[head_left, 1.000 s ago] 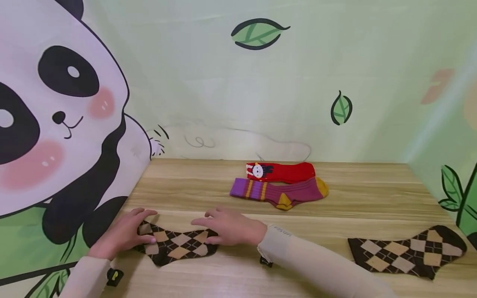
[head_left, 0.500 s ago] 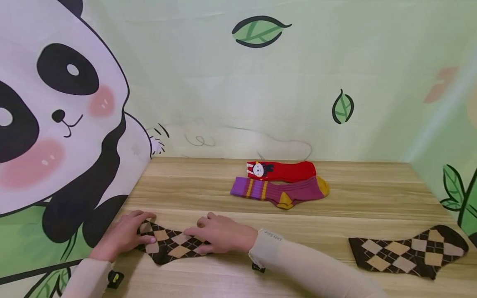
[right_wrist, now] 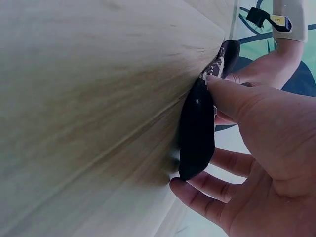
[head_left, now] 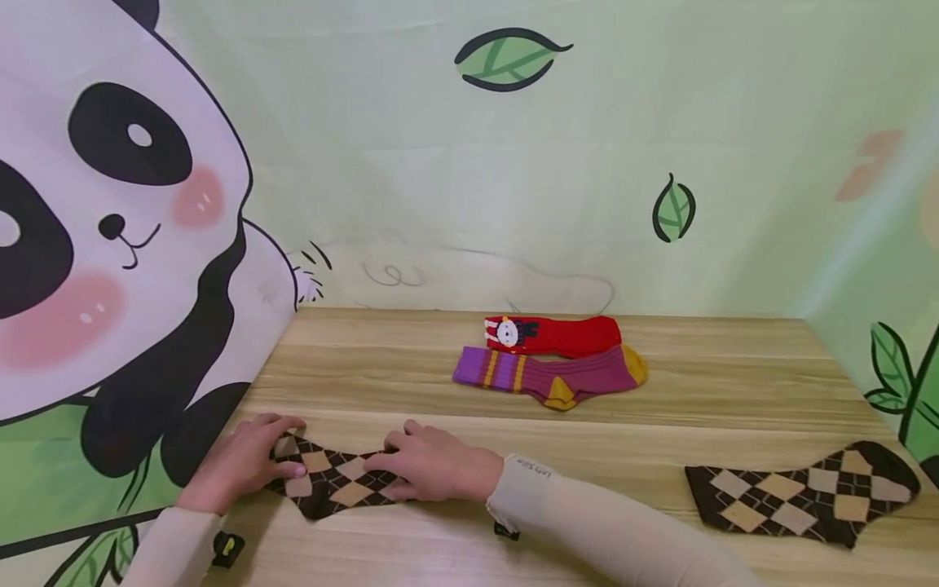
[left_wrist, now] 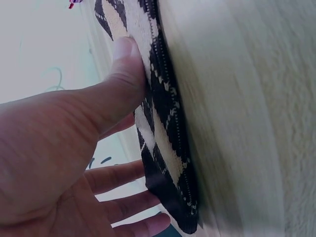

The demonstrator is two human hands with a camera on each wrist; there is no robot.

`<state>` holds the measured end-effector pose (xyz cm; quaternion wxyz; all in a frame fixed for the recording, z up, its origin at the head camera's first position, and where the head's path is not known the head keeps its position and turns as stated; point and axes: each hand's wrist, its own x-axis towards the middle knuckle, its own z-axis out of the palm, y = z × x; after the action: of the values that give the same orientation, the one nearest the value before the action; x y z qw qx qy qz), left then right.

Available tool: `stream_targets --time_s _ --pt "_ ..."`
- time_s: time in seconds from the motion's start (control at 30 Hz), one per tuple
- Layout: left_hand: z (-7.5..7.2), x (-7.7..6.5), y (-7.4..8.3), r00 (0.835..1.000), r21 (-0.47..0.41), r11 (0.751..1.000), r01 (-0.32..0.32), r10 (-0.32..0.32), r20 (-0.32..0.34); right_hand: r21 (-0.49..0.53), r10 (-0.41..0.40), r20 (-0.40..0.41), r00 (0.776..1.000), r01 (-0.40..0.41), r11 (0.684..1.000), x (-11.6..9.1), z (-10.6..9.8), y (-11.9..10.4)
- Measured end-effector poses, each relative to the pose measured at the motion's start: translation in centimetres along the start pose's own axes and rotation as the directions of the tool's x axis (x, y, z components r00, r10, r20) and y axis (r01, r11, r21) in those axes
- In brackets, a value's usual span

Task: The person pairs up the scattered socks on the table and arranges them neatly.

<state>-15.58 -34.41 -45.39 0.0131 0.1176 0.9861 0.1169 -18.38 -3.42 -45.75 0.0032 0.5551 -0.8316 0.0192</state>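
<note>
A black, tan and grey argyle sock (head_left: pixel 341 481) lies flat on the wooden table at the left, between both hands. My left hand (head_left: pixel 245 461) rests at its left end. In the left wrist view the thumb (left_wrist: pixel 126 69) lies on the knit and fairly straight fingers (left_wrist: pixel 133 202) touch the far edge. My right hand (head_left: pixel 440 465) covers its right end. The right wrist view shows that thumb (right_wrist: pixel 229 94) on the dark end (right_wrist: pixel 196 133), with loosely bent fingers (right_wrist: pixel 202 197) touching beyond it. Part of each end is hidden under the hands.
A matching argyle sock (head_left: pixel 800 493) lies flat at the right. Farther back are a purple sock with yellow heel and toe (head_left: pixel 543 375) and a red sock with a white animal figure (head_left: pixel 565 336). A printed panda backdrop (head_left: pixel 411 179) closes off the back and sides.
My right hand has shifted slightly left and down over the argyle sock, covering its dark right end, which showed earlier. The left hand and the other socks have stayed put.
</note>
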Motion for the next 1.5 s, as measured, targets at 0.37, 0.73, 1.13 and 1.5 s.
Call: stream_targets --time_s 0.37,0.73,1.13,1.5 --pt "0.2 0.1 -0.1 1.0 0.002 1.0 0.01 -0.01 0.0 0.005 -0.008 -0.014 1.0 0.008 1.0 0.0 0.0 0.0" --pt "0.2 0.1 0.1 0.991 0.069 0.997 -0.019 0.028 -0.133 0.0 -0.01 -0.04 0.999 0.01 1.0 0.2 -0.1 -0.2" --pt "0.1 -0.2 0.1 0.994 0.102 0.994 0.033 -0.022 -0.111 -0.043 0.01 -0.016 1.0 -0.011 0.999 0.3 -0.4 -0.5" --pt "-1.6 -0.5 -0.2 0.995 0.061 0.993 0.1 -0.098 -0.034 -0.031 -0.024 -0.025 0.999 0.024 0.999 0.1 -0.2 -0.5"
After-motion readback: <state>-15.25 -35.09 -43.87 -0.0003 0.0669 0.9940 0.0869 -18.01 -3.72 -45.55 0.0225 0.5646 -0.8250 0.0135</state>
